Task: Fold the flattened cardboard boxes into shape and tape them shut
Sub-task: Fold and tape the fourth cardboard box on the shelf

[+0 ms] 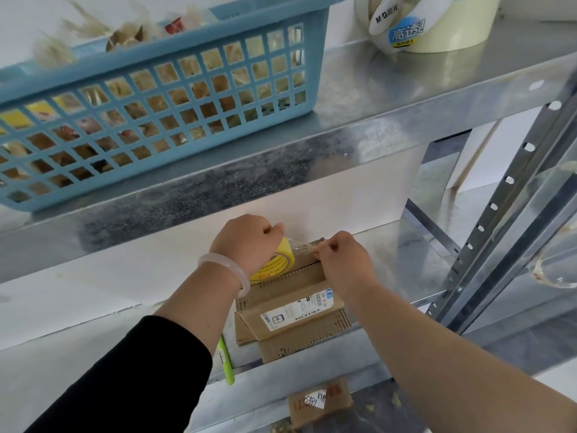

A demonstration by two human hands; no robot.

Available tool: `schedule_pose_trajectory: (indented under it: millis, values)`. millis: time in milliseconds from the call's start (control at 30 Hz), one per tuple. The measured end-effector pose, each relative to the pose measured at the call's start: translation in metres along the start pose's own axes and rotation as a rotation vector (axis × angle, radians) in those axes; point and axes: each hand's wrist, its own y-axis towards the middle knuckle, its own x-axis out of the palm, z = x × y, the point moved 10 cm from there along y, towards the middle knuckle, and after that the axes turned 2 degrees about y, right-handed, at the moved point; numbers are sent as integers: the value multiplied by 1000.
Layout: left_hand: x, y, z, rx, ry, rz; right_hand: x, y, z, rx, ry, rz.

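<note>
A small brown cardboard box (290, 310) with a white shipping label lies on the metal shelf (406, 245), its flaps folded over. My left hand (246, 242) grips a yellow roll of clear tape (278, 264) above the box's far end. My right hand (340, 260) pinches the free end of the tape, which stretches between the two hands over the box top. A white bangle sits on my left wrist.
A blue plastic basket (156, 98) full of packets stands on the upper shelf, with white tape rolls (437, 23) to its right. A green utility knife (226, 360) lies left of the box. Another cardboard piece (318, 401) lies on the shelf below. Shelf uprights (499, 214) stand at right.
</note>
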Motion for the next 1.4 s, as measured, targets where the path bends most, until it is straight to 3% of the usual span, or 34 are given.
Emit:
schedule_pose_trajectory:
  millis: [233, 467, 600, 867, 1400]
  values:
    - [11, -9, -13, -38, -403, -199, -1, 0, 6, 43, 153, -8]
    - [7, -12, -14, -70, -431, -55, -6, 2, 17, 119, 393, 27]
    - [9, -10, -10, -143, -639, -1, -7, 3, 19, 130, 410, 29]
    - [16, -11, -17, -110, -556, 12, -3, -1, 16, 133, 410, -24]
    - [34, -3, 32, 52, -169, -171, -62, 4, 26, 204, 951, 93]
